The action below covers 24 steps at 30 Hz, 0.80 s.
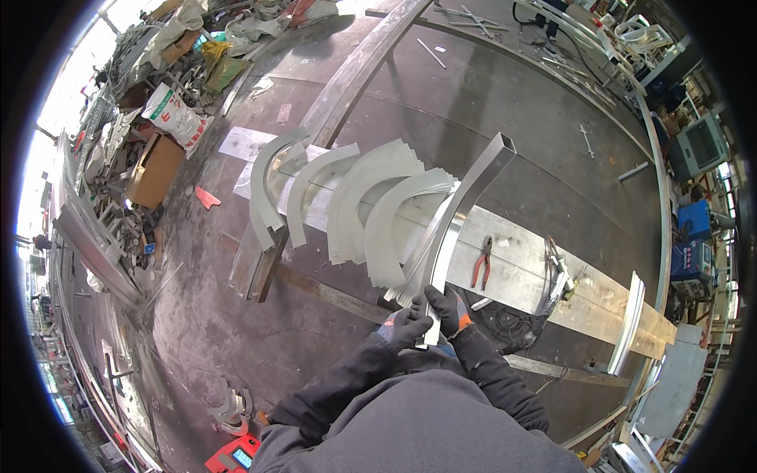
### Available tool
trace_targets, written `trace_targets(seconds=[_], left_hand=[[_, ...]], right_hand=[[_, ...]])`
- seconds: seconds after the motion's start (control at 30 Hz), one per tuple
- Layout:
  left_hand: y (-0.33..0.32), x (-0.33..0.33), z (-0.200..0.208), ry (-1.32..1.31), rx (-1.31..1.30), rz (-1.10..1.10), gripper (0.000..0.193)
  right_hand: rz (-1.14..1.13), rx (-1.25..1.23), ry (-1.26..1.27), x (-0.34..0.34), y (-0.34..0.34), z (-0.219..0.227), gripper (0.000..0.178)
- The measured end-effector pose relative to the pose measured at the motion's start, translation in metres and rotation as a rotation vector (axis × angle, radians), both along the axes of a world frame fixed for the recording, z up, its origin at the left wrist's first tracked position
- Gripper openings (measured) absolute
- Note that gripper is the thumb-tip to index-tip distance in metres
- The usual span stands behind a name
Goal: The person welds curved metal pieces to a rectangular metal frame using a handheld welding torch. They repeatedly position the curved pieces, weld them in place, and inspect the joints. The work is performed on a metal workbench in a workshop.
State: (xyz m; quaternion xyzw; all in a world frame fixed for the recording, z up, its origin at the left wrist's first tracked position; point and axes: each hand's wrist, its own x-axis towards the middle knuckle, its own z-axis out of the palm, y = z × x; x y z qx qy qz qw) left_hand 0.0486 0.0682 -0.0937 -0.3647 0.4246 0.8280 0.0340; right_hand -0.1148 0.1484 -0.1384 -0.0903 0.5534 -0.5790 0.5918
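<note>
Both my hands wear dark gloves and grip the near end of a curved metal channel (452,227), whose hollow far end points away and up to the right. My left hand (404,326) is closed at the left side of that end. My right hand (448,310) wraps its right side, thumb along the metal. Just left of the channel lie fanned stacks of curved flat metal strips (382,236) on a long plank bench (516,272). Farther left are a curved strip (303,193) and a curved channel piece (262,185). Red-handled pliers (482,264) rest on the bench to the right.
A hand tool with a cable (558,270) lies right of the pliers, with long pale strips (628,325) farther right. A steel beam (347,87) runs away behind the bench. Scrap and sacks (175,114) pile up at left. A red device (234,455) sits at lower left.
</note>
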Motion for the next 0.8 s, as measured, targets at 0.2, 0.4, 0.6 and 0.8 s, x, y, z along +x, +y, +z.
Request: trace_targets(seconds=[0.2, 0.4, 0.6, 0.8], left_hand=[[-0.003, -0.002, 0.004, -0.082, -0.079, -0.069, 0.055], [0.001, 0.004, -0.010, -0.023, -0.142, -0.048, 0.049], [0.004, 0.000, -0.016, -0.054, -0.407, -0.058, 0.051], [0.007, -0.005, -0.014, -0.085, -0.691, 0.021, 0.040]], right_hand=[[0.003, 0.027, 0.057, 0.000, -0.001, -0.003, 0.037], [-0.024, -0.032, 0.045, 0.001, 0.003, -0.009, 0.034], [-0.031, 0.092, 0.622, -0.024, -0.020, 0.011, 0.082], [-0.667, -0.294, 0.436, -0.103, -0.057, 0.089, 0.055]])
